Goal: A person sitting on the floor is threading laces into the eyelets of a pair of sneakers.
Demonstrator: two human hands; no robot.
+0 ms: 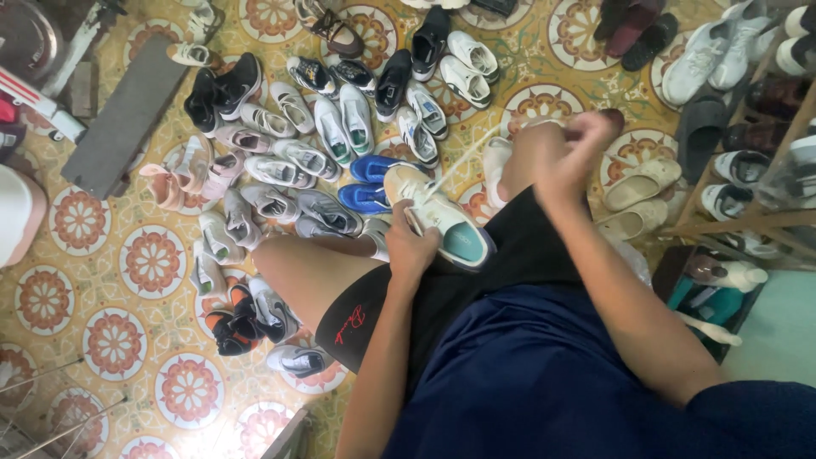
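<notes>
A cream sneaker (442,217) with a teal lining rests on my lap, toe pointing away from me. My left hand (410,248) grips its side near the tongue. My right hand (571,146) is raised to the right of the shoe, fingers pinched on a white shoelace (463,157) that runs taut from the sneaker up to the hand. I sit in black shorts and a dark blue shirt, knees apart.
Several sneakers (323,127) lie in rows on the patterned tile floor (153,259) ahead, with blue ones (365,183) just beyond my knee. Beige clogs (637,191) and a wooden shoe rack (765,170) stand at right. A grey plank (127,110) lies at left.
</notes>
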